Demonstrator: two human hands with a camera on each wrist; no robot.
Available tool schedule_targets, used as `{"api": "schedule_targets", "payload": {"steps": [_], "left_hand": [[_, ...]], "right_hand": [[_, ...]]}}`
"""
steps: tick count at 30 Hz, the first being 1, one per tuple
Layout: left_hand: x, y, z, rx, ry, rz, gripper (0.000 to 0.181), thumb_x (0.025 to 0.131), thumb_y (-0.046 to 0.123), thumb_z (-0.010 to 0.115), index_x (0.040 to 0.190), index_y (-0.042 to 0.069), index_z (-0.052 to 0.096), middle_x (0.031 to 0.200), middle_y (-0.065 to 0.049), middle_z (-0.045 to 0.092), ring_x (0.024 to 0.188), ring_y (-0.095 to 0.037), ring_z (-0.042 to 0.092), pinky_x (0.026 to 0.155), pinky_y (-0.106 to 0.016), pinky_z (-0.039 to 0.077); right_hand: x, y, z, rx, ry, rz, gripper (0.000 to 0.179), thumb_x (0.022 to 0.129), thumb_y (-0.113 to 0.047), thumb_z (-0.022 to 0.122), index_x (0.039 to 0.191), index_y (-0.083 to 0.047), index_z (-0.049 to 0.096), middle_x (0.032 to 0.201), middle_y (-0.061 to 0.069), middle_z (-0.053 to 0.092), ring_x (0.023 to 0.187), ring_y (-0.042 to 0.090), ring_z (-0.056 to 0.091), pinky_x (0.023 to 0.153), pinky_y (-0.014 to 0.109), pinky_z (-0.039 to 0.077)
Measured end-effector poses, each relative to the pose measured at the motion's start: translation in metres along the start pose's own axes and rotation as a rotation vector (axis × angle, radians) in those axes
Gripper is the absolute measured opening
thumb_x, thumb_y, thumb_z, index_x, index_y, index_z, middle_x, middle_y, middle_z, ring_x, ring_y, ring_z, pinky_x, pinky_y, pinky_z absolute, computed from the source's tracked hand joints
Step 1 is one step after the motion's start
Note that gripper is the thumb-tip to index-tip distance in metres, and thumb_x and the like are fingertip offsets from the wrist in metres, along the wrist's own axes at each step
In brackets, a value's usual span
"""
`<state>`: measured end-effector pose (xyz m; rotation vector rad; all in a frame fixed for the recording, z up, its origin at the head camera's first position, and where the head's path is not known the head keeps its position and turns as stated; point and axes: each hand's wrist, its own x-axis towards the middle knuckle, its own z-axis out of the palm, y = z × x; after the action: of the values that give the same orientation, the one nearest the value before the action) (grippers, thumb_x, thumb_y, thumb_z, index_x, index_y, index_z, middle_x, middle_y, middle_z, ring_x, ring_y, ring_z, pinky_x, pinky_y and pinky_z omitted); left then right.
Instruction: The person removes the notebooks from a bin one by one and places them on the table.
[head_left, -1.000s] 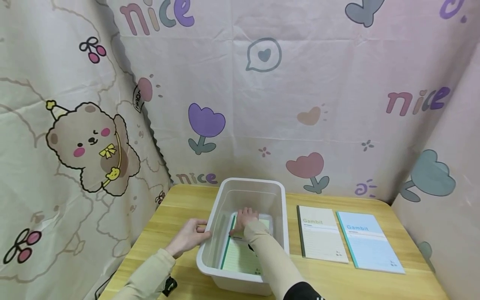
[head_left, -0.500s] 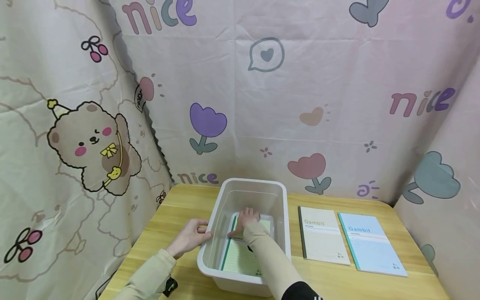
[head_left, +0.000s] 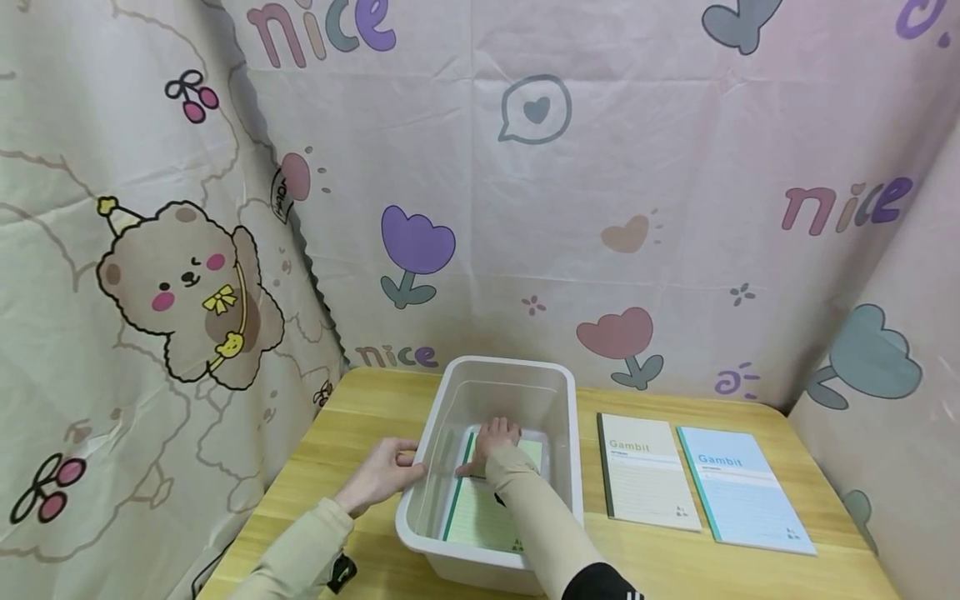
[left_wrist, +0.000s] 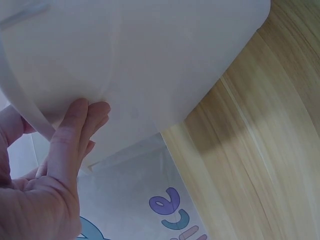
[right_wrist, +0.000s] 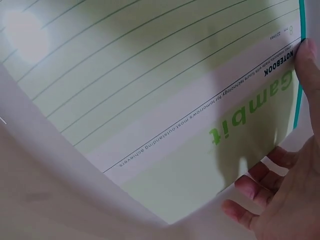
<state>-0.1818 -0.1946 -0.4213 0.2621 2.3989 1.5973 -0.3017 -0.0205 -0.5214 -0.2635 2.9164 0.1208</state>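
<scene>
A white plastic bin [head_left: 540, 383] stands on the wooden table. My left hand [head_left: 381, 477] pinches its left rim; in the left wrist view the fingers [left_wrist: 70, 135] lie against the outer wall and the thumb is over the rim. My right hand [head_left: 491, 442] reaches inside. A green Gambit notebook [head_left: 480, 512] with a dark green spine lies on the bin's bottom. The right wrist view shows my right thumb [right_wrist: 306, 55] on the notebook's spine edge and curled fingers along its top edge. My right forearm hides part of the notebook.
Right of the bin lie a cream notebook [head_left: 648, 471] with a dark spine and a blue notebook [head_left: 746, 487] with a teal spine, side by side on the table [head_left: 375, 400]. A printed cloth [head_left: 480, 208] hangs behind the table.
The head view has shifted very slightly. Both hands, the bin and the notebooks keep their places.
</scene>
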Motion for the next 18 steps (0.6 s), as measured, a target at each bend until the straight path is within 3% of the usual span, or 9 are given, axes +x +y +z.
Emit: {"api": "schedule_targets", "payload": {"steps": [18], "left_hand": [[-0.0014, 0.0012, 0.0011, 0.004, 0.003, 0.004, 0.047, 0.094, 0.0, 0.058, 0.135, -0.021, 0.046, 0.118, -0.041, 0.063, 0.103, -0.052, 0.069, 0.079, -0.046, 0.066]], "right_hand": [[0.0074, 0.0011, 0.004, -0.088, 0.016, -0.038, 0.113, 0.068, -0.087, 0.063, 0.15, -0.012, 0.042, 0.155, 0.007, 0.048, 0.143, 0.025, 0.045, 0.114, 0.046, 0.043]]}}
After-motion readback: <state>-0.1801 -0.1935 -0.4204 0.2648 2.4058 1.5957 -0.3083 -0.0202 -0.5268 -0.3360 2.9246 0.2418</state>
